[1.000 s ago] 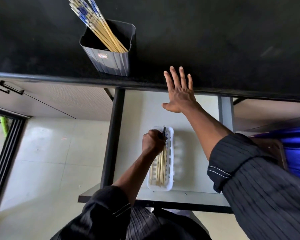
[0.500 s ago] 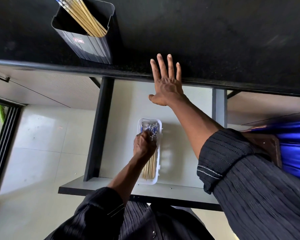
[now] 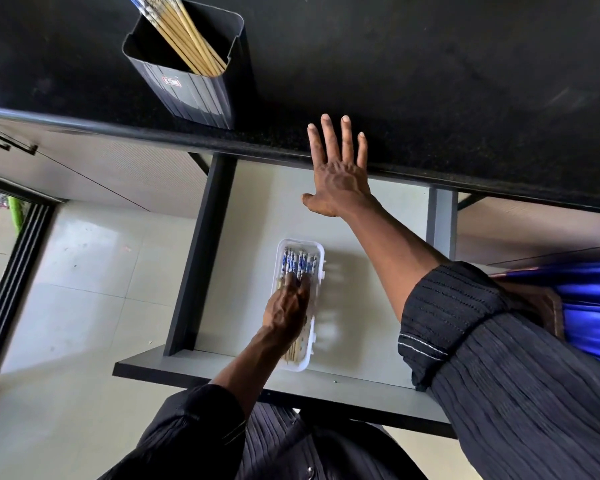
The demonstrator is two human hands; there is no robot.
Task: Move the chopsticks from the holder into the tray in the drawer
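Head view: my right hand (image 3: 340,174) lies spread flat on the counter edge (image 3: 222,142); my left hand (image 3: 286,311), fingers extended, presses chopsticks (image 3: 300,263) into the tray (image 3: 321,268).
More remain in the holder (image 3: 194,95); careless pressing could tip the light tray or scatter sticks into the drawer (image 3: 371,306).

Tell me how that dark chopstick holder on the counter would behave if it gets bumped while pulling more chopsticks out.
The holder is tall and narrow, so it could probably tip. The remaining chopsticks lean to one side and stick out above the rim, likely adding leverage. It stands near the counter edge, so a hard shove might send it off.
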